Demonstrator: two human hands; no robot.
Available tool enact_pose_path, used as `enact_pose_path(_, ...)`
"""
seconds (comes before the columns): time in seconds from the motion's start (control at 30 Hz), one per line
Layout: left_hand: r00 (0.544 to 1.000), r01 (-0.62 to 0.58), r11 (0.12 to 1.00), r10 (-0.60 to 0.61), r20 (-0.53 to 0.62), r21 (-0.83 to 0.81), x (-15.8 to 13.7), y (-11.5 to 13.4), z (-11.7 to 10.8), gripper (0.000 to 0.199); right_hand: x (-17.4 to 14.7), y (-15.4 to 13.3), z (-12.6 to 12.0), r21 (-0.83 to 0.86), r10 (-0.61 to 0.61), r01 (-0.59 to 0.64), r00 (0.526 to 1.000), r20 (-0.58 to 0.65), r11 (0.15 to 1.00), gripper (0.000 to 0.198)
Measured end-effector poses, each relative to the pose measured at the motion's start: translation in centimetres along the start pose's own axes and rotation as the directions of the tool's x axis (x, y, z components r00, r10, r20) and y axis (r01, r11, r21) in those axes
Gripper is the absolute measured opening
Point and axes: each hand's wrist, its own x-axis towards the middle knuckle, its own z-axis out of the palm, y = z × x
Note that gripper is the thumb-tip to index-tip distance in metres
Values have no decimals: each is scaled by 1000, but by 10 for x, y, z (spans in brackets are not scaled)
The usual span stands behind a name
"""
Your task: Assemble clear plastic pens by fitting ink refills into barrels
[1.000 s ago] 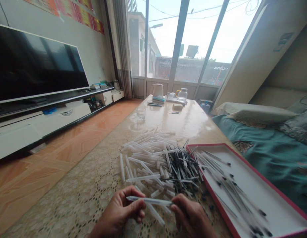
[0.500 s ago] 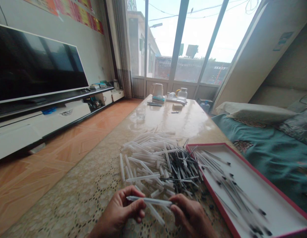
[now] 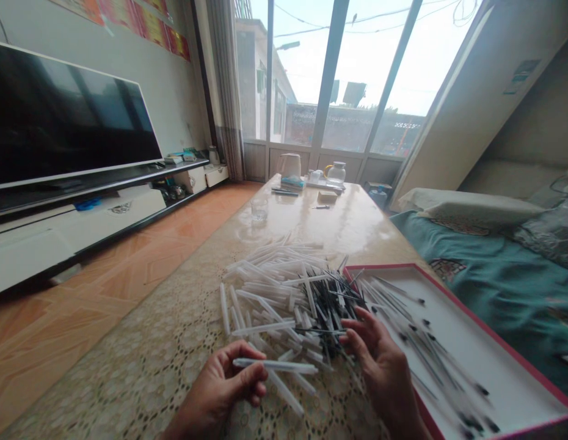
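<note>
My left hand [image 3: 229, 382] pinches a clear white pen barrel [image 3: 284, 366] between thumb and fingers, holding it level just above the table. My right hand [image 3: 380, 360] is at the near right edge of a pile of thin black pen refills [image 3: 332, 305], its thumb and fingers apart. The end of one dark refill lies close to its fingertips; I cannot tell whether they touch it. Left of the refills spreads a heap of loose translucent pen barrels [image 3: 265, 287]. A few barrels lie beneath the one I hold.
At the right stands a shallow pink-rimmed box [image 3: 508, 342] with assembled black-ended pens inside. Farther along the patterned table are a drinking glass [image 3: 259, 211], a small box [image 3: 327, 197] and a glass jug [image 3: 336, 172]. A sofa [image 3: 467, 256] borders the table's right side.
My right hand has let go of the barrel's right end and moved right and up to the black refills, its fingers spreading. My left hand still holds the barrel almost in place.
</note>
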Motion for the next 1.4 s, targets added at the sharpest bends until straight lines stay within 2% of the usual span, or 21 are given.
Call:
enact_pose_path(0.07,1000,-6,1000,6,4,-1,-1,1,0,29,-2,-3,1,-39,-69,71,997,39,997,33)
enact_pose_path(0.13,1000,-11,1000,11,12,-12,-1,1,0,29,-8,-9,5,-127,-187,210,968,169,969,19)
enact_pose_path(0.23,1000,-13,1000,14,13,-23,0,-1,-1,29,-17,-19,13,-197,-314,397,883,350,897,17)
enact_pose_path(0.33,1000,-10,1000,10,12,-14,0,-2,-1,27,-22,-23,19,-219,-335,447,849,409,867,19)
enact_pose_path(0.5,1000,-12,989,12,-6,-145,2,0,-1,27,-16,-22,8,-237,-314,404,886,340,883,19)
enact_pose_path(0.7,983,-112,931,54,-173,-348,2,7,-8,32,6,-20,-29,-288,-287,328,942,177,900,16)
enact_pose_path(0.8,975,-137,944,75,-210,-301,3,7,-9,30,14,-17,-35,-349,-296,284,955,19,893,19)
enact_pose_path(0.9,979,-139,980,113,-170,-146,4,4,-8,30,19,-14,-30,-443,-322,219,931,-171,869,23)
enact_pose_path(0.97,983,-135,988,125,-137,-68,5,4,-6,46,21,-13,-28,-478,-315,176,922,-226,860,27)
enact_pose_path(1.07,986,-132,991,128,-106,-27,4,5,-4,87,26,-10,-35,-542,-294,134,930,-220,829,31)
enact_pose_path(1.13,986,-138,990,137,-93,-9,2,7,-3,100,30,-6,-48,-636,-303,93,925,-230,766,30)
enact_pose_path(1.2,984,-156,988,156,-87,8,2,7,-2,101,33,3,-63,-732,-293,49,933,-209,679,27)
enact_pose_path(1.27,982,-173,985,174,-75,20,2,7,-1,95,37,15,-78,-801,-256,44,957,-139,597,24)
enact_pose_path(1.4,979,-193,981,194,-63,25,3,4,0,72,43,41,-94,-859,-269,155,963,21,488,18)
